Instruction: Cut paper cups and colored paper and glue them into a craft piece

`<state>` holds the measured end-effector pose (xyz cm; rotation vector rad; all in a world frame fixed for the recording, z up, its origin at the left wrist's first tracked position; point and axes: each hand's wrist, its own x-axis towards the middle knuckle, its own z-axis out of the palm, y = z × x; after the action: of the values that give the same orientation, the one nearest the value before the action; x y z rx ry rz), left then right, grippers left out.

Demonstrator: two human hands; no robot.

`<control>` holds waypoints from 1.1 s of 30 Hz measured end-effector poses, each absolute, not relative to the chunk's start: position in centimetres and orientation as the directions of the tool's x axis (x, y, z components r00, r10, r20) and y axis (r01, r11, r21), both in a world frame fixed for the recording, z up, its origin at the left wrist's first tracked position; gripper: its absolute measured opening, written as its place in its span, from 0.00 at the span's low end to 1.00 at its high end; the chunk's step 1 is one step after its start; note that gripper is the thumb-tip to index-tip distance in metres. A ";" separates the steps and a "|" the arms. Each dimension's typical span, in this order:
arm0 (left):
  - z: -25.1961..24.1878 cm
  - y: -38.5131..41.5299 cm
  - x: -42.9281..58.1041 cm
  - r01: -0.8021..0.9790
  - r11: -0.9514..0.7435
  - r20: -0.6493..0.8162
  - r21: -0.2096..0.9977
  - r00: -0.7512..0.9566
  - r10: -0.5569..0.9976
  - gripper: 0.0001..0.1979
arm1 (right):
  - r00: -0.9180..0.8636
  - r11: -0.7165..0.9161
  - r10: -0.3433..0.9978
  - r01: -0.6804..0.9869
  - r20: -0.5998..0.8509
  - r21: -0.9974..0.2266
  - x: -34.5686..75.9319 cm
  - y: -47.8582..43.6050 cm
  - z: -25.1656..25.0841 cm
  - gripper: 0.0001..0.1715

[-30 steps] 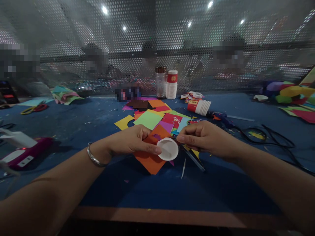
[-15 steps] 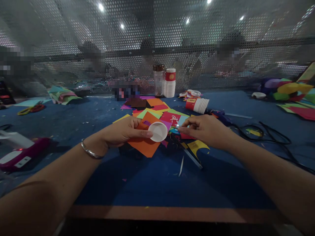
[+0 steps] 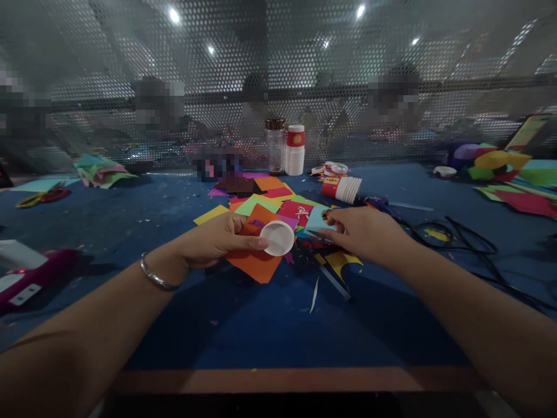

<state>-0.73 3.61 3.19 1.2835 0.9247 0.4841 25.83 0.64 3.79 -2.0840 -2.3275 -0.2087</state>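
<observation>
My left hand is closed on a small white cup, its thumb at the rim and the round opening facing me. Orange paper lies under and around the cup. My right hand is at the right side of the paper pile, thumb and fingers close together by a light blue sheet; whether anything is between the fingertips is too small to tell. Left of that sheet is a red piece with white markings.
Stacked paper cups and a clear jar stand at the back. More cups lie sideways. A black cable coils at right; scissors and a magenta power strip are at left.
The view has shifted slightly, so the table items appear further left. My right hand's fingertips have moved apart a little, and more of the light blue sheet shows. My left hand keeps the cup.
</observation>
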 end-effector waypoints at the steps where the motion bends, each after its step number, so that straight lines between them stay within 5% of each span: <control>1: 3.2 3.6 -0.7 0.172 0.260 -0.311 0.950 0.570 0.761 0.16 | -0.083 0.072 0.989 0.993 0.125 0.094 26.3 0.7 4.1 0.18; 6: 3.1 3.7 -0.7 0.142 0.273 -0.304 0.951 0.579 0.757 0.15 | 0.164 -0.174 0.940 0.985 0.300 0.004 30.7 2.0 5.4 0.18; 9: 3.0 3.7 -0.7 0.126 0.264 -0.285 0.956 0.605 0.743 0.14 | 0.248 -0.250 0.933 0.968 0.260 -0.023 33.1 3.0 5.1 0.17; 16: 3.0 3.7 -0.7 0.105 0.272 -0.277 0.957 0.615 0.738 0.15 | 0.281 -0.273 0.935 0.960 0.219 -0.067 35.1 5.0 2.6 0.25; 33: 2.8 3.6 -0.5 0.078 0.244 -0.235 0.967 0.645 0.727 0.13 | 0.312 -0.280 0.851 0.950 0.422 -0.138 36.1 3.5 5.7 0.19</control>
<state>-0.48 3.61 2.77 1.2677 0.7844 0.5115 36.08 3.54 5.66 -2.2232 -1.6096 -0.3773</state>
